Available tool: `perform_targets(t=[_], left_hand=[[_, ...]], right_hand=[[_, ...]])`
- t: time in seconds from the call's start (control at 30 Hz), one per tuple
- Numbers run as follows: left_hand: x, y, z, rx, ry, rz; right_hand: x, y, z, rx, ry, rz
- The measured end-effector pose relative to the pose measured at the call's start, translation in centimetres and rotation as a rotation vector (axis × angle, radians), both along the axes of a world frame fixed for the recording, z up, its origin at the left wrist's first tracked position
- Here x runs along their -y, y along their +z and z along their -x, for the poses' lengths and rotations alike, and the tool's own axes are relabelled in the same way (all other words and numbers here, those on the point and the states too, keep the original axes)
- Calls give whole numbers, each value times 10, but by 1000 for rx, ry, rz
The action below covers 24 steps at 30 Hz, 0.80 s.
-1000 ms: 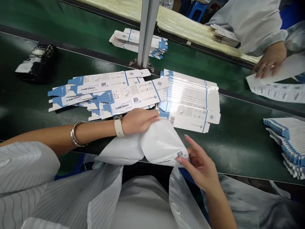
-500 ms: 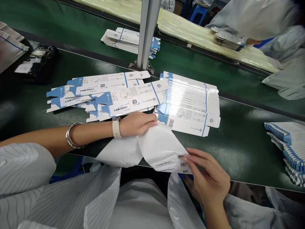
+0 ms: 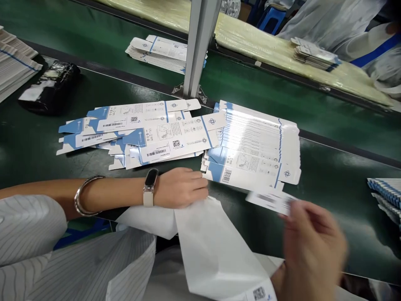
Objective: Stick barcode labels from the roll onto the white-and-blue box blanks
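My left hand (image 3: pixel 183 188) is closed in a fist over the top edge of a white label sheet (image 3: pixel 213 246), which hangs down over the table's front edge. Printed codes show near the sheet's lower end. Between the fingers of my right hand (image 3: pixel 313 242), blurred by motion, is a single white printed label (image 3: pixel 266 200), held apart from the sheet. Just beyond that label lies a fanned row of flat white-and-blue cartons (image 3: pixel 250 163). Overlapping flat cartons with barcode labels (image 3: pixel 169 138) spread out beyond my left hand.
A metal post (image 3: pixel 199 54) rises behind the cartons. A black wrapped object (image 3: pixel 50 90) lies at left beside stacked cartons (image 3: pixel 14 62). More flat cartons (image 3: pixel 159 52) lie behind the post, and others (image 3: pixel 387 194) at right. Across the table, a person in pale clothing is partly visible.
My right hand has moved right and away from the sheet, with one label peeled off in its fingers. The sheet now hangs lower, and my left hand still grips it.
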State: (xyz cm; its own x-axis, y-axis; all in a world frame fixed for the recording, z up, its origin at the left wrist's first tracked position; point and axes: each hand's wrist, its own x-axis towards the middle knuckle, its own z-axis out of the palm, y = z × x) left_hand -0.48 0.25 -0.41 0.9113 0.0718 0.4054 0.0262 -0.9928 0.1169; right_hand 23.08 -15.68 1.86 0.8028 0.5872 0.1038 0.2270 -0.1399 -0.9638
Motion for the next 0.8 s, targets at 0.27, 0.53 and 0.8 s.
perform_targets(t=[0.27,0.53,0.8], left_hand=[[6,3,-1,31,-42,92],[6,-3,0,-94,-29,172],[8,-3,0,-130,-23,192]], right_hand=[[-43,-32,27,-78,-20,35],[-45,-29,26,-19,-66,94],[-46,-27,25,22,-74,137]])
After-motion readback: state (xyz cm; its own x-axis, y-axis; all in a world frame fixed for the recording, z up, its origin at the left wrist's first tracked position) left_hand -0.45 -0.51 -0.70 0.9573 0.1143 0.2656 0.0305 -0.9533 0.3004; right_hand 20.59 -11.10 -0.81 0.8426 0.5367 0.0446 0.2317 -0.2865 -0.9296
